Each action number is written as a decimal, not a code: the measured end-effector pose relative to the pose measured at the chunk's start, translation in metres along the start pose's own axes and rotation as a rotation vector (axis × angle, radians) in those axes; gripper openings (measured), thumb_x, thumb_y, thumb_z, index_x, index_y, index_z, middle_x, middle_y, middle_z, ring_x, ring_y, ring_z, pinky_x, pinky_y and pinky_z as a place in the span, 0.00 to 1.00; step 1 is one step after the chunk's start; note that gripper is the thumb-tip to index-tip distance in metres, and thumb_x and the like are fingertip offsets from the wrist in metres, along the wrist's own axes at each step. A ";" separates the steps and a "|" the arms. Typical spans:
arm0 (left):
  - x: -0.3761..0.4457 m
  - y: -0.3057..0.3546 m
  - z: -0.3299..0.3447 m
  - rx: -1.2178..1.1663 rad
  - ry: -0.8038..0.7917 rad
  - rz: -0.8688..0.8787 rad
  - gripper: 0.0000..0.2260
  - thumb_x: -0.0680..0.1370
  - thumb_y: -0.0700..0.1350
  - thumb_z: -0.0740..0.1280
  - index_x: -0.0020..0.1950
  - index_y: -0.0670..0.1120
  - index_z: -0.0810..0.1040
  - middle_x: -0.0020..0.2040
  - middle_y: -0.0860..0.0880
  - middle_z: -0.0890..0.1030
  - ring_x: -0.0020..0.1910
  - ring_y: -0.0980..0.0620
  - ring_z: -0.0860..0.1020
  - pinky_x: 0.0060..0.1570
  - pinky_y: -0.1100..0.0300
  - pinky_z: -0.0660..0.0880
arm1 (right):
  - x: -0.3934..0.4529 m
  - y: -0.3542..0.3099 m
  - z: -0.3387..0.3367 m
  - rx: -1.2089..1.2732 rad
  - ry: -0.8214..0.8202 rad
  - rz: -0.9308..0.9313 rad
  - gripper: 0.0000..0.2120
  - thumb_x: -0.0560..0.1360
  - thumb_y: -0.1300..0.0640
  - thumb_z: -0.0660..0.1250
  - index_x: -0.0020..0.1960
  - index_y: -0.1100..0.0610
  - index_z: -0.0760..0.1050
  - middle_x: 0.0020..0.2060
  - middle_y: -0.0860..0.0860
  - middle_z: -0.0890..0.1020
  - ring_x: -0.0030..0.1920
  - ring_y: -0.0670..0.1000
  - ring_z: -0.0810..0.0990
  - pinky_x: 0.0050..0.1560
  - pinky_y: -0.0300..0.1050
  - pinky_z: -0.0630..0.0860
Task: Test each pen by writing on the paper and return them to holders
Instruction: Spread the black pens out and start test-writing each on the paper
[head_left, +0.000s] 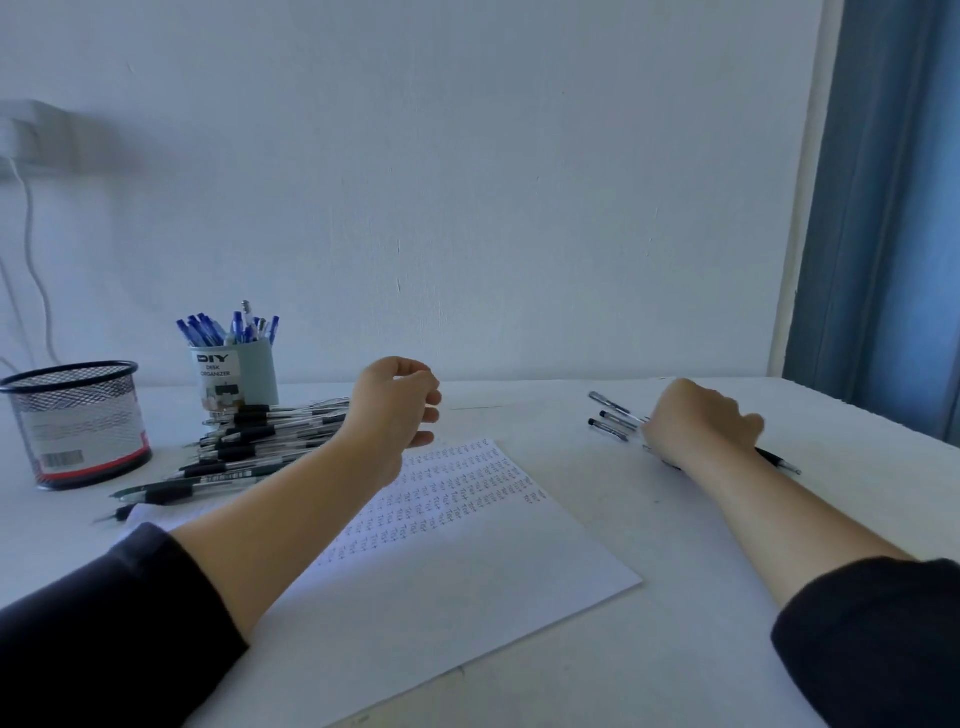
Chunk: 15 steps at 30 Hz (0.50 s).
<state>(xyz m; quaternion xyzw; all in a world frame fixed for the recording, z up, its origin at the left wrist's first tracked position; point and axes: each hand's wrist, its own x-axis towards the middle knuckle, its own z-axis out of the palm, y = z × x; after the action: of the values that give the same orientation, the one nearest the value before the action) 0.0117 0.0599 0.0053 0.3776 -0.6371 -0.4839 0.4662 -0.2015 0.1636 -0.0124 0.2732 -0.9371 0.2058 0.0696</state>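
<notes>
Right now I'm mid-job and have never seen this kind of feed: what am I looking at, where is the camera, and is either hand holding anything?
There is one picture, from a camera worn on the person's head, looking down at a white table. No machine: two bare hands.

The left hand hovers with loosely curled fingers, holding nothing. The right hand lies over a few loose pens; its grip is hidden.

Between them lies the paper, covered with rows of test writing. At left are a pile of black pens, a mesh holder that looks empty, and a pale holder with blue pens.
</notes>
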 end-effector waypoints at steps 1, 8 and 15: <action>0.002 0.001 -0.003 0.001 0.014 0.008 0.06 0.79 0.37 0.60 0.46 0.44 0.75 0.41 0.46 0.77 0.38 0.50 0.76 0.35 0.59 0.74 | 0.001 0.002 0.000 -0.010 -0.015 0.020 0.04 0.74 0.62 0.59 0.47 0.55 0.69 0.53 0.55 0.77 0.58 0.57 0.71 0.57 0.49 0.62; 0.028 0.013 -0.036 0.198 0.097 0.100 0.08 0.78 0.36 0.60 0.42 0.42 0.77 0.40 0.45 0.79 0.36 0.50 0.75 0.36 0.58 0.75 | -0.007 -0.009 0.003 -0.160 -0.017 -0.136 0.06 0.78 0.56 0.57 0.53 0.55 0.69 0.61 0.55 0.72 0.65 0.59 0.63 0.61 0.51 0.60; 0.040 0.016 -0.079 1.304 -0.253 0.043 0.06 0.76 0.36 0.65 0.50 0.42 0.80 0.56 0.47 0.79 0.44 0.51 0.74 0.42 0.62 0.68 | -0.041 -0.044 0.014 0.157 -0.373 -0.663 0.24 0.79 0.42 0.57 0.73 0.44 0.63 0.73 0.48 0.64 0.75 0.51 0.55 0.72 0.49 0.55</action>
<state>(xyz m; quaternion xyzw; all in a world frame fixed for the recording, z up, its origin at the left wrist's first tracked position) 0.0755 0.0057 0.0371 0.5098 -0.8566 -0.0303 0.0733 -0.1438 0.1437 -0.0198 0.5984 -0.7759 0.1901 -0.0606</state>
